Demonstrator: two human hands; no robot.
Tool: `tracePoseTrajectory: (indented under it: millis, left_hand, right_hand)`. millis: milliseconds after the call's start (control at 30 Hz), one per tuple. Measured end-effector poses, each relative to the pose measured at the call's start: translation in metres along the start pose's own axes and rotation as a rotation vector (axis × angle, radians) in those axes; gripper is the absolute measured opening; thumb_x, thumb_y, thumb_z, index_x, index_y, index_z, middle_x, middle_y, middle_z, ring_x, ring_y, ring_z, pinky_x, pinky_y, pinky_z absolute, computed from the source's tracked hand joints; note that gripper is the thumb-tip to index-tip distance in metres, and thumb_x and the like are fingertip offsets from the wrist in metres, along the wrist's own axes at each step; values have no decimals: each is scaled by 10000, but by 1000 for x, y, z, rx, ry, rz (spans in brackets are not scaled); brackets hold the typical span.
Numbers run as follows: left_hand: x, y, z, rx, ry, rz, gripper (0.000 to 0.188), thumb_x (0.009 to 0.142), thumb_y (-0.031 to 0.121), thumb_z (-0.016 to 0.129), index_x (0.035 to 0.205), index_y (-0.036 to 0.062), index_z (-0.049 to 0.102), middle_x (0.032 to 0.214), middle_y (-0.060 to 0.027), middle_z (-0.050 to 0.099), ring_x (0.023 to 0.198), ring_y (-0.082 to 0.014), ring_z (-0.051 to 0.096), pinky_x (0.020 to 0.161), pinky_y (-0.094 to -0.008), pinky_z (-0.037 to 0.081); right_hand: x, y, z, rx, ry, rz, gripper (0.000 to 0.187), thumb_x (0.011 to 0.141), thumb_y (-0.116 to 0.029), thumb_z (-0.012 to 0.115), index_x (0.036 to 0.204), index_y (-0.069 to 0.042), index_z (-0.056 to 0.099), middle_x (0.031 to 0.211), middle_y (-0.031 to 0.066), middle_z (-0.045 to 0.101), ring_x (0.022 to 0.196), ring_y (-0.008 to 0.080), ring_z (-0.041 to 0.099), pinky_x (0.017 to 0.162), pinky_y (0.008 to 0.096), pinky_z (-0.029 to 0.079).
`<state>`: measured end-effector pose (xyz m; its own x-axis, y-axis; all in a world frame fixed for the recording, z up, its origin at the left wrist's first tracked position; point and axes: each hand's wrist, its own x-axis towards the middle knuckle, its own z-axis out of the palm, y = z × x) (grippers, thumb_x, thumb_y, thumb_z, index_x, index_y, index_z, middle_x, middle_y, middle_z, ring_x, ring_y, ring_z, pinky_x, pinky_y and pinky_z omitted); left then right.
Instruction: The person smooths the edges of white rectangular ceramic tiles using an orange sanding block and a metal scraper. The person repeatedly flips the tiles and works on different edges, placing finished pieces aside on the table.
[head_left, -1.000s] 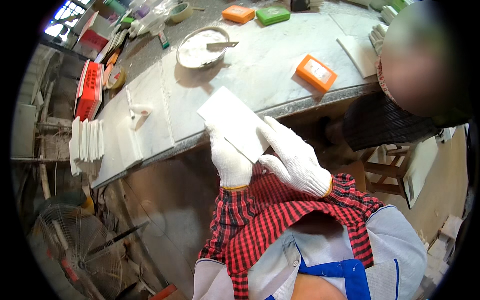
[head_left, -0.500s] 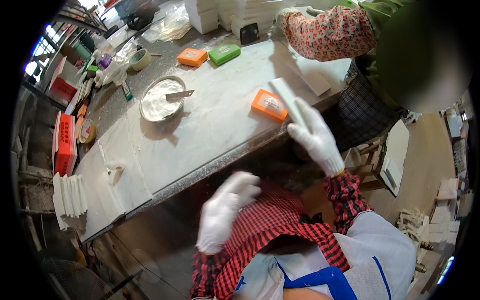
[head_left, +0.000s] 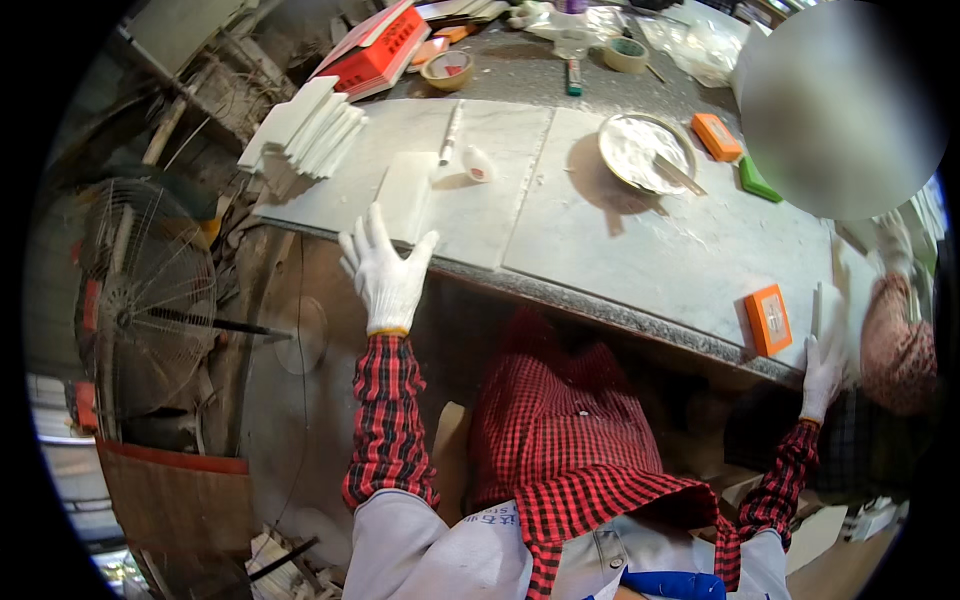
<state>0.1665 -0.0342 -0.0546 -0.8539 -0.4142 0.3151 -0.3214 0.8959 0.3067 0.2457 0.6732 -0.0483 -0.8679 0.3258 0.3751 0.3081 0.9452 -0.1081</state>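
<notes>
My left hand (head_left: pixel 385 278), in a white knit glove, reaches the table's front edge with its fingers spread. Its fingertips are at the near end of a flat white strip (head_left: pixel 404 190) lying on the table; whether they touch it I cannot tell. Far to the right, my gloved right hand (head_left: pixel 823 372) grips the lower end of another white strip (head_left: pixel 828 308), beside an orange box (head_left: pixel 768 319). A small white bottle (head_left: pixel 478 164) rests right of the flat strip. Several white strips (head_left: pixel 300 130) are stacked at the table's left end.
A bowl of white paste (head_left: pixel 640 140) with a scraper (head_left: pixel 680 174) stands toward the back. Behind are an orange box (head_left: pixel 716 137), a green box (head_left: pixel 758 180) and tape rolls (head_left: pixel 447 71). A caged fan (head_left: pixel 140 300) stands left. A co-worker's patterned sleeve (head_left: pixel 895 345) is at right.
My view has swung left. My left hand has risen from beside my apron to the table edge, fingers now spread. My right hand has lowered its strip beside the orange box.
</notes>
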Motion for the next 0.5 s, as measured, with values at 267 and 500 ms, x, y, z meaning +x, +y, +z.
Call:
tracePoseTrajectory:
  millis: [267, 500]
  left_hand:
    - [30, 0, 7, -108, -59, -150, 966, 791, 541, 799, 1549, 90, 407, 1337, -240, 611, 1229, -447, 577, 1031, -559, 461]
    - [17, 1, -11, -137, 171, -8, 936, 725, 351, 900, 1512, 61, 485, 1385, -242, 601, 1253, -396, 613, 1021, -460, 527]
  right_hand:
    - [14, -7, -18, -223, -58, 182, 675, 998, -477, 633, 1554, -137, 455, 1518, 234, 483, 1381, 430, 472, 1143, 513, 376]
    - [-25, -92, -68, 40, 140, -27, 530, 1012, -306, 658, 1467, -53, 560, 1512, 227, 511, 1382, 387, 486, 1162, 471, 370]
